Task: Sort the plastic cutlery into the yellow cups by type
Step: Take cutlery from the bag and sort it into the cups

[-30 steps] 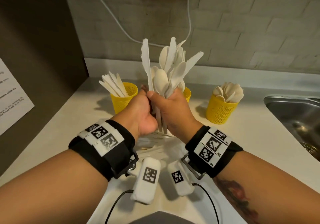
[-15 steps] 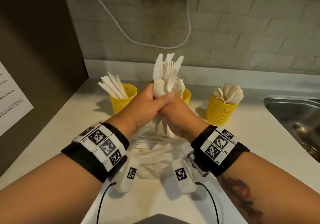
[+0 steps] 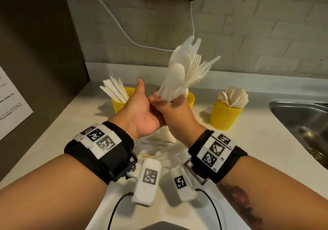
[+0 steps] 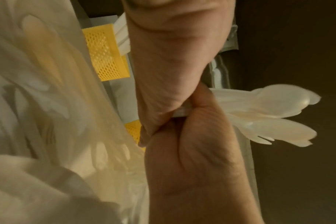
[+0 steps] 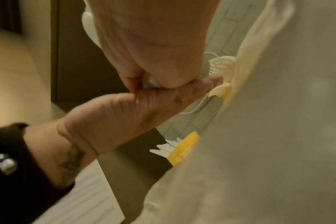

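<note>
My right hand [image 3: 174,116] grips the handles of a mixed bundle of white plastic cutlery [image 3: 184,73], which fans up and leans right above the counter. My left hand [image 3: 142,112] cups its palm against the right hand, thumb sticking up clear of the bundle. Its fingers are hidden behind. Three yellow mesh cups stand at the back. The left cup [image 3: 118,103] holds knives, the middle cup [image 3: 191,99] is mostly hidden behind my right hand, and the right cup [image 3: 224,118] holds spoons. The bundle's tips [image 4: 269,115] are also seen in the left wrist view.
Loose white cutlery [image 3: 156,146] lies on the counter under my hands. A steel sink [image 3: 305,121] is at the right edge, and a printed sheet [image 3: 10,105] hangs on the dark panel at the left. A white cable [image 3: 124,32] runs along the brick wall.
The left thumb has come off the bundle and now sticks up. The bundle has tilted to the right, still in the right hand.
</note>
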A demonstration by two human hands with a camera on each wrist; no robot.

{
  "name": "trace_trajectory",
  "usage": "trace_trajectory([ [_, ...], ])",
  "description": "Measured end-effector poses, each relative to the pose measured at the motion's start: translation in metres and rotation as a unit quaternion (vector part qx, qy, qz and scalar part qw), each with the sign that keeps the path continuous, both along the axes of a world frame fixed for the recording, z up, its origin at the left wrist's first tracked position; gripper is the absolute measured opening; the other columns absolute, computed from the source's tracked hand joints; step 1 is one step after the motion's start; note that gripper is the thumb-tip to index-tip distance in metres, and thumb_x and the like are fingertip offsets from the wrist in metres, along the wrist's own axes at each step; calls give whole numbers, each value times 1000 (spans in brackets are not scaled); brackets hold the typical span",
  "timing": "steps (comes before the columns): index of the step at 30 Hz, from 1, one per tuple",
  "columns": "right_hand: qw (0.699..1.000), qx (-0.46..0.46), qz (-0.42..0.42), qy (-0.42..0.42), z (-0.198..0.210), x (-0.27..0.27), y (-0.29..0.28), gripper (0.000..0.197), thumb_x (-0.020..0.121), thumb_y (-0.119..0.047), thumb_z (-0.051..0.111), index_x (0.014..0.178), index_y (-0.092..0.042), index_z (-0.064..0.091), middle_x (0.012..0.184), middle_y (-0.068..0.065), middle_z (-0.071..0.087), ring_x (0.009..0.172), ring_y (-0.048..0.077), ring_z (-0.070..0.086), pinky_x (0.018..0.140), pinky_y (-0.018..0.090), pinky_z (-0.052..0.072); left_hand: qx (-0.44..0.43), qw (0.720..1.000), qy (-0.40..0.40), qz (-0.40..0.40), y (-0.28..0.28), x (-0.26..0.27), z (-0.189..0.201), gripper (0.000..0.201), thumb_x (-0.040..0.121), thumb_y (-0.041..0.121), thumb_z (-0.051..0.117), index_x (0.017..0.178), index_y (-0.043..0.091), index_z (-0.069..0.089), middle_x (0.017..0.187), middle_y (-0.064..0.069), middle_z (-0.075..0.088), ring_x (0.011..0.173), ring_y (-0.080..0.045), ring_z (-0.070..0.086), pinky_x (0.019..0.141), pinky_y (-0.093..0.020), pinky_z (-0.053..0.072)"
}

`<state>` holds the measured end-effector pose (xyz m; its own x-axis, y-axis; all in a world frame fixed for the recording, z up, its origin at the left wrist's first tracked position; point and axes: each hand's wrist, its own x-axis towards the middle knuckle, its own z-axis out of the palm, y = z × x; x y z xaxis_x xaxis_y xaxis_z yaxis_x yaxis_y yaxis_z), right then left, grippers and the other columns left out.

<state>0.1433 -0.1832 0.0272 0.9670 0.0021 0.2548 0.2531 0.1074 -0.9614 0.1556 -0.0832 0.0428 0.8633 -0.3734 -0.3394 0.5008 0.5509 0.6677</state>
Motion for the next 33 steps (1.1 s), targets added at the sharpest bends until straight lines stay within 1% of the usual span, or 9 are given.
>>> trace_trajectory([
  [2,1000,-14,6,7,-8,0,-1,15,87,0,66,81,-13,62,74,3,64,73,16,63,72,32,54,-6,1000,-6,-18,5,0,-4,104,80,86,30,121,-2,67,120,-2,65,111,-14,60,106,-38,44],
  [4,1000,-11,20,20,-8,1,-4,13,90,-2,64,85,-13,64,74,2,64,72,16,61,70,31,51,37,997,-67,-25,10,1,-9,105,78,87,33,121,-3,65,99,0,56,108,-14,45,113,-32,30],
  [8,994,-55,80,54,2,-5,-6,14,92,-4,55,93,-15,63,66,-5,61,62,11,55,61,27,47,195,944,-267,-8,13,-11,-7,54,84,41,67,127,9,60,100,-7,70,87,-17,63,70,-32,50],
  [12,982,-108,116,99,4,-16,2,30,82,3,45,99,-13,63,63,6,48,53,13,45,50,25,39,270,928,-257,5,11,-17,-10,36,82,20,75,115,10,67,80,-6,69,61,-20,60,47,-27,42],
  [16,973,-118,155,125,1,-19,4,21,84,12,52,86,-7,62,64,11,50,56,16,48,48,22,44,265,938,-218,45,11,-18,-19,53,71,36,80,114,8,69,90,-14,72,70,-27,66,48,-28,44],
  [23,927,-241,236,161,4,-18,-4,8,92,-12,64,95,-12,57,85,7,58,79,19,59,81,36,56,196,956,-168,139,14,-15,-23,13,96,9,57,101,0,64,98,-18,73,87,-24,71,72,-33,60],
  [26,903,-365,198,108,15,-12,-19,18,90,-34,66,95,-16,67,96,5,67,81,14,59,77,33,54,193,955,-182,128,21,-15,-19,11,97,11,57,89,4,61,76,-11,69,69,-24,69,57,-33,57],
  [30,965,-252,25,74,27,4,-33,30,82,-49,70,82,-19,73,79,-1,71,68,12,58,67,34,48,178,955,-209,114,24,-14,-13,3,98,12,58,97,10,60,77,-6,66,76,-21,70,75,-40,61],
  [33,981,-188,-15,45,30,14,-30,26,78,-42,75,74,-18,67,63,-4,62,62,15,56,62,37,49,205,948,-227,87,19,-17,-16,10,97,11,59,106,11,61,71,-2,66,65,-14,68,66,-31,61],
])
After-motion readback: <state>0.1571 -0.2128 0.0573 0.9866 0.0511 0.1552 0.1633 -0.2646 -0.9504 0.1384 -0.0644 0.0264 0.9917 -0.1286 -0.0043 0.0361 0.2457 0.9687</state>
